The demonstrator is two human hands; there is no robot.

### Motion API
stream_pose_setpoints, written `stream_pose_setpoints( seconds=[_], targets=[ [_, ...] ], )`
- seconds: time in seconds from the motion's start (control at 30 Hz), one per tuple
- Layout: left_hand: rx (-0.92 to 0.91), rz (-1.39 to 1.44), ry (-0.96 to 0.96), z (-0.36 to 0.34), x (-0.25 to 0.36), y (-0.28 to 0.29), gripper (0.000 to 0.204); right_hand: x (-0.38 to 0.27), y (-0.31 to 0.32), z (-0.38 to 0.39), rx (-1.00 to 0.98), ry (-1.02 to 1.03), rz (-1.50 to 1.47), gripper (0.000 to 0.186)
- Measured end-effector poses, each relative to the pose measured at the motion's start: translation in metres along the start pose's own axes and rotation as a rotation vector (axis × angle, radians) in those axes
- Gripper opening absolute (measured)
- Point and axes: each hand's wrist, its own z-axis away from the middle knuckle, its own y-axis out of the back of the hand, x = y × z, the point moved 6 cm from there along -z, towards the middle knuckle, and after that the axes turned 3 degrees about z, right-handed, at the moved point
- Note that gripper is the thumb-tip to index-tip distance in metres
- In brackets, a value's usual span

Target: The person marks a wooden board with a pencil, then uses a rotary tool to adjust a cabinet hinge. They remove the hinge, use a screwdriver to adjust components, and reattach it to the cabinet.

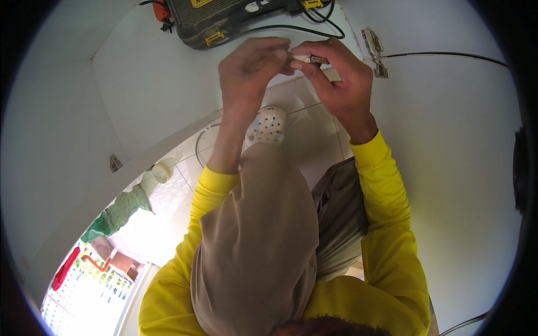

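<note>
Near the top middle, my left hand (pixel 249 73) and my right hand (pixel 343 78) meet at a small slim part (pixel 302 58). It has a white middle and a brownish, shiny end, but its exact kind is too small to tell. My right thumb and fingers pinch it from the right. The fingers of my left hand are curled at its left end, which they partly cover. Just beyond both hands lies a dark tool case (pixel 204 22) with yellow latches, and a black cable (pixel 291 27) runs beside it.
A metal hinge (pixel 374 53) sits right of my hands on a white panel (pixel 448 140). Below them is a white perforated shoe (pixel 267 125) on floor tiles. A roll of tape (pixel 161 173) and a green cloth (pixel 124 211) lie at left. My bent knee (pixel 252 224) rises between my arms.
</note>
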Motion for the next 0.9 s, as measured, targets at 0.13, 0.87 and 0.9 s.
stream_pose_setpoints(
  seconds=[0.13, 0.87, 0.9],
  targets=[
    [0.025, -0.035, -0.043, 0.003, 0.002, -0.001, 0.029, -0.006, 0.003, -0.002, 0.009, 0.077, 0.085, 0.023],
    [0.147, 0.908, 0.145, -0.072, -0.080, 0.011, 0.029, 0.074, -0.023, 0.023, -0.133, -0.502, -0.354, 0.030],
    [0.154, 0.936, 0.135, -0.074, -0.081, 0.012, 0.027, 0.073, -0.024, 0.024, -0.148, -0.516, -0.347, 0.029]
  ],
)
